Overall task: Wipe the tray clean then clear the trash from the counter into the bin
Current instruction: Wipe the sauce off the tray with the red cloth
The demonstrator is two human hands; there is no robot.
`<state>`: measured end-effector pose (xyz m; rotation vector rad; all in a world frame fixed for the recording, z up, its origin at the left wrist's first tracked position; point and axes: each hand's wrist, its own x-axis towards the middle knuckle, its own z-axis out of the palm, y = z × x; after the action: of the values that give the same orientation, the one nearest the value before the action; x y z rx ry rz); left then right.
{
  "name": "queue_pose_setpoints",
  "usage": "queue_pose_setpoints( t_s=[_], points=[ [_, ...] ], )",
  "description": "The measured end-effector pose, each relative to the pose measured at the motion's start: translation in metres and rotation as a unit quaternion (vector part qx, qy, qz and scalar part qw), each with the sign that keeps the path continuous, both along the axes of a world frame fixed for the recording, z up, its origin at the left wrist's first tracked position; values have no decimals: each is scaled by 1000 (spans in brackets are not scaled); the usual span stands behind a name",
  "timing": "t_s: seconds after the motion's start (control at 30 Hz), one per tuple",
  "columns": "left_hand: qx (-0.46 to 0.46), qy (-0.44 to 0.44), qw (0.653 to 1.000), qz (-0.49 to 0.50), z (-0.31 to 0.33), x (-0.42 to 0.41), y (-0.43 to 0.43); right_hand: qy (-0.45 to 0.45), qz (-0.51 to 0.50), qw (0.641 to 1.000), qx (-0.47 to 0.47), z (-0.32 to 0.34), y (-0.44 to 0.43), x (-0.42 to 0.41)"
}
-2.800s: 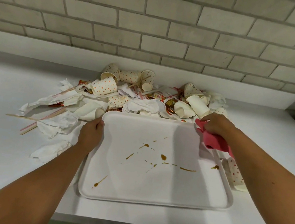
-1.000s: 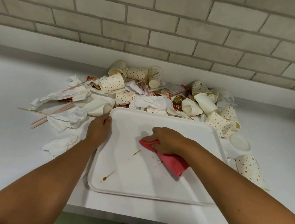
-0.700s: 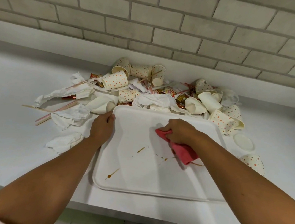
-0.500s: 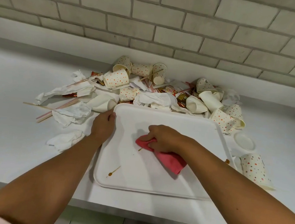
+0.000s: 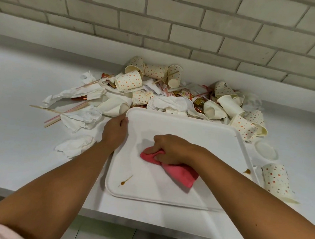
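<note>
The white rectangular plastic tray (image 5: 191, 131) lies flat on the white table (image 5: 11, 141), in front of a heap of dotted paper cups (image 5: 129, 81) and crumpled napkins (image 5: 83, 117). The left hand (image 5: 114, 132) grips the tray's far left corner. The right hand (image 5: 170, 149) clutches a pink cloth (image 5: 178, 172) on the tray. A brown smear (image 5: 124, 181) marks its near left.

The tray (image 5: 191, 129) is seen as smooth, matt plastic. The rag (image 5: 179, 173) is made of soft cloth, the cups (image 5: 129, 80) of paper.
</note>
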<state>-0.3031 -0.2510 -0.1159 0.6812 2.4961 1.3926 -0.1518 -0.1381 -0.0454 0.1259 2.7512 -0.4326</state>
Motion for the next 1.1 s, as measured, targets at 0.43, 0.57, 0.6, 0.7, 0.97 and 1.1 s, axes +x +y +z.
queue_pose_setpoints(
  t_s=[0.43, 0.57, 0.6, 0.7, 0.97, 1.1],
  points=[
    [-2, 12, 1000, -2, 2, 1, -1, 34, -6, 999, 15, 0, -13, -9],
    [-3, 11, 1000, 0, 2, 1, 0, -27, 72, 997, -27, 0, -25, 4],
    [-6, 11, 1000, 0, 2, 1, 0, -41, 75, 995, -49, 3, -22, 9],
    [-15, 18, 1000, -3, 2, 2, -1, -45, 23, 996, -74, 7, -6, 12],
    [-17, 21, 1000, -11, 4, 3, -2, 41, 69, 997, -14, -2, -46, -10],
    [-12, 19, 1000, -14, 4, 4, -3, -2, 139, 990, -25, -3, -61, 2]
  ],
)
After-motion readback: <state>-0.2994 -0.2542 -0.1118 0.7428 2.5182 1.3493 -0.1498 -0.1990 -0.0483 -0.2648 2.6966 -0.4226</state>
